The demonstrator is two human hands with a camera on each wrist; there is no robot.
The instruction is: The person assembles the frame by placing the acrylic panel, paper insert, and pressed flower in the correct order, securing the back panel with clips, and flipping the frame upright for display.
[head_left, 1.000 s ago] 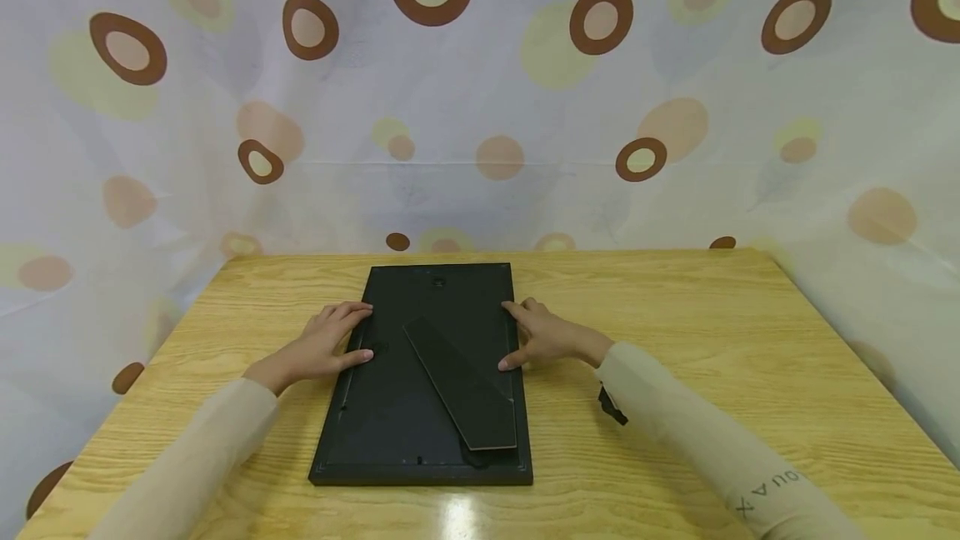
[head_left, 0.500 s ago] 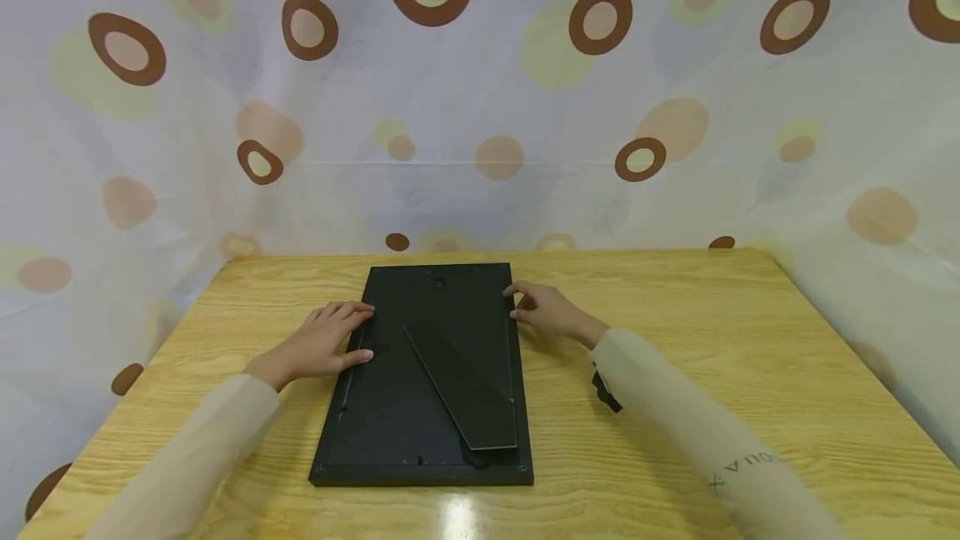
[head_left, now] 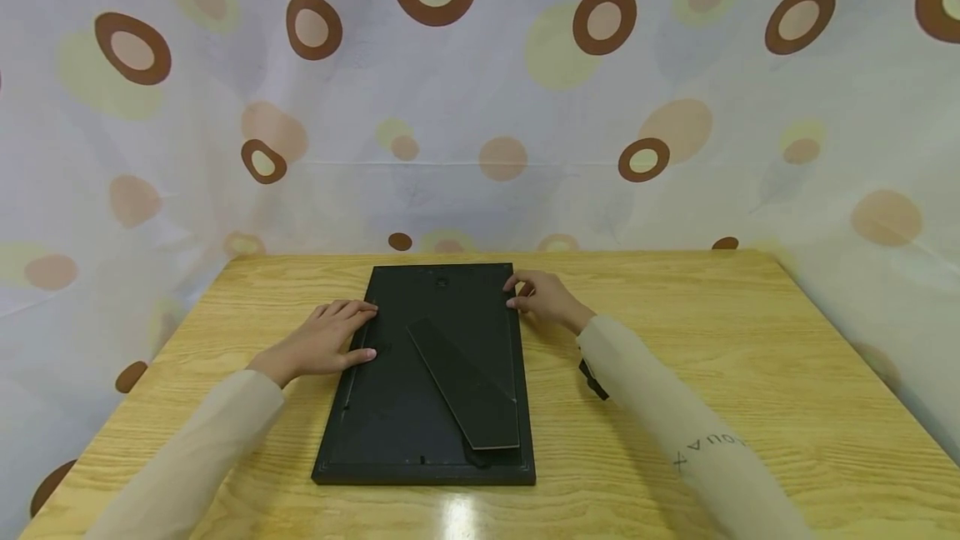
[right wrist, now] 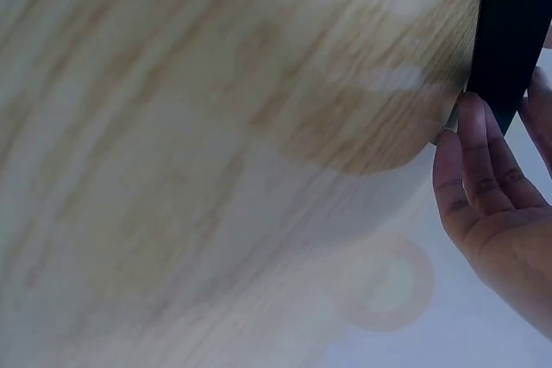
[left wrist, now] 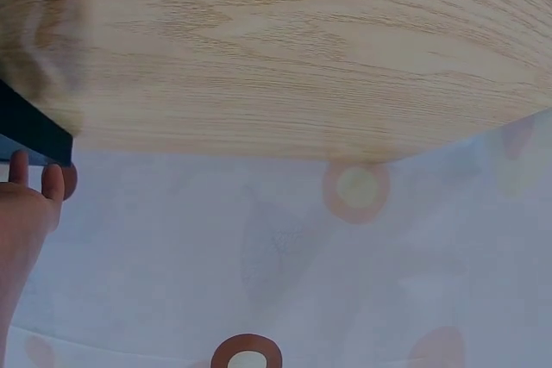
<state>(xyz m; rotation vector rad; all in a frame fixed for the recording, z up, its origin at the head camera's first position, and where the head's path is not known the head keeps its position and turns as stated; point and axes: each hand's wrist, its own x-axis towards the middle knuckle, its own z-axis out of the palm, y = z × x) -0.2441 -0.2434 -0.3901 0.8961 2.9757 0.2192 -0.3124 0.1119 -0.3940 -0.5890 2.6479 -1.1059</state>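
A black picture frame [head_left: 420,407] lies back side up on the wooden table, its easel stand [head_left: 472,394] slanting across the backing toward the lower right. My left hand [head_left: 322,340] rests on the left edge, fingers extended and thumb lying on the back. In the left wrist view, fingertips touch the frame's side [left wrist: 39,131]. At the upper right edge, my right hand [head_left: 546,297] grips the frame with bent index finger and thumb over the border. The right wrist view has its other fingers [right wrist: 487,161] against the frame's side, near the tabletop.
The wooden table [head_left: 675,340] reaches to a patterned cloth [head_left: 555,115] hung behind and at both sides. A small black object [head_left: 592,380] shows beneath the right sleeve [head_left: 652,390]. Light glares off the table's front [head_left: 459,515].
My right hand has slid up along the frame's right edge toward its top corner, and its thumb and index finger have drawn closer together. The left hand and the frame stay in place.
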